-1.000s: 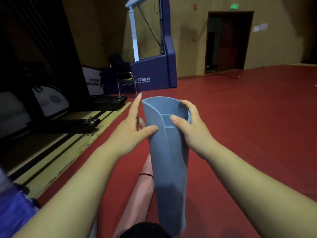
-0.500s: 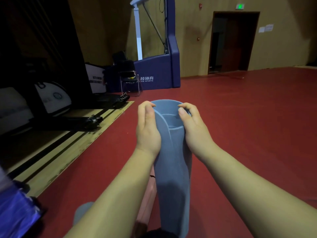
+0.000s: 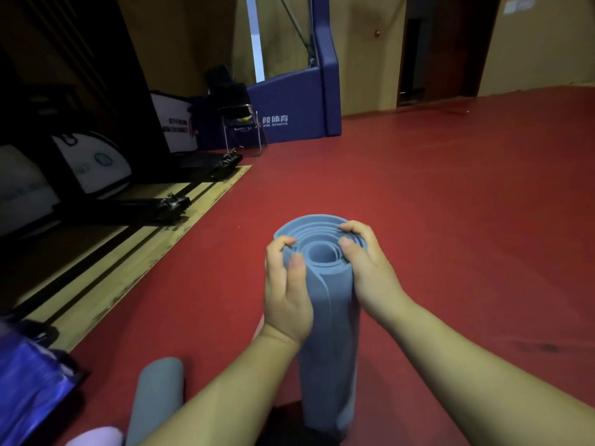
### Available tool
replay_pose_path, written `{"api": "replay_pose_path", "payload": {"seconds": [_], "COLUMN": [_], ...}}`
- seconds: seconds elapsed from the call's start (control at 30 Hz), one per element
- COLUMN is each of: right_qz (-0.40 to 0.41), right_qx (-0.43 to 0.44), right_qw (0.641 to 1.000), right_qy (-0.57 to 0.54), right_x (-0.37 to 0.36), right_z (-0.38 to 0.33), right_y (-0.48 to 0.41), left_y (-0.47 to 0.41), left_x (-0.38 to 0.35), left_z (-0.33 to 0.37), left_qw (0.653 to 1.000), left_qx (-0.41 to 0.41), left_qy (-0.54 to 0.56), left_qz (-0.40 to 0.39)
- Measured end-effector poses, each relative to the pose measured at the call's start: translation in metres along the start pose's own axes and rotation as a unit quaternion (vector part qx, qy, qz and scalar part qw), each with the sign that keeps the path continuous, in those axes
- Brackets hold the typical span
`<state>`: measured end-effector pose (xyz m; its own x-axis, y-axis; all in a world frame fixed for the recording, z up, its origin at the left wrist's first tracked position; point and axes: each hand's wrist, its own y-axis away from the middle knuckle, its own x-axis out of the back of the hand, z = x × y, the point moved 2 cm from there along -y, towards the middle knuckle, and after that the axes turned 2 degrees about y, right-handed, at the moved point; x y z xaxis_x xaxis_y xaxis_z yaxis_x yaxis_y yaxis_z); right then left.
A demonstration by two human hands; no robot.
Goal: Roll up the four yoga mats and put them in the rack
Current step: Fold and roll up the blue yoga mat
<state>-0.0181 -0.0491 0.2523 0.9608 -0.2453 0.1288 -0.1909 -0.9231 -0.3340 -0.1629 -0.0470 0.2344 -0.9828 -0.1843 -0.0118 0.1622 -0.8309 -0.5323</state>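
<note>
Head view: blue yoga mat (image 3: 328, 349) rolled, standing on end over the red floor (image 3: 450, 220). Long axis near vertical, spiral end up toward the camera, bottom end low in frame.

2 hands hold its top. Left hand (image 3: 286, 284) is curled round the left side, thumb on the spiral rim. Right hand (image 3: 370, 268) grips the right side, fingertips hooked over the outer layers. Coils loose, gaps visible between layers.

1 more rolled mat (image 3: 157, 400), grey-blue, lies on the floor at lower left, apart from the first, long axis pointing away from the person.
</note>
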Motion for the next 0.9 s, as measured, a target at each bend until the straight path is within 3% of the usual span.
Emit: {"api": "replay_pose_path", "payload": {"seconds": [0.23, 0.3, 0.4, 0.5, 0.67, 0.9], "right_qz": [-0.035, -0.015, 0.013, -0.022, -0.096, -0.081], "right_qx": [-0.015, 0.004, 0.127, 0.236, 0.191, 0.169], "right_qw": [0.999, 0.998, 0.977, 0.941, 0.909, 0.913], "right_qy": [-0.005, 0.057, 0.173, 0.243, 0.357, 0.362], "right_x": [0.008, 0.014, 0.022, 0.032, 0.051, 0.052], "right_z": [0.005, 0.006, -0.007, -0.021, -0.019, -0.015], "right_y": [0.012, 0.010, 0.016, 0.031, 0.032, 0.035], "left_y": [0.025, 0.024, 0.023, 0.021, 0.023, 0.026], "left_x": [0.002, 0.001, 0.000, -0.005, -0.004, -0.003], "left_z": [-0.011, -0.007, -0.004, 0.003, 0.008, 0.008], "left_qw": [0.998, 0.997, 0.992, 0.984, 0.965, 0.974], "left_qx": [0.025, 0.030, 0.060, 0.091, 0.127, 0.091], "left_qy": [-0.038, -0.038, -0.047, -0.022, 0.070, 0.000], "left_qz": [-0.046, -0.059, -0.098, -0.152, -0.216, -0.207]}}
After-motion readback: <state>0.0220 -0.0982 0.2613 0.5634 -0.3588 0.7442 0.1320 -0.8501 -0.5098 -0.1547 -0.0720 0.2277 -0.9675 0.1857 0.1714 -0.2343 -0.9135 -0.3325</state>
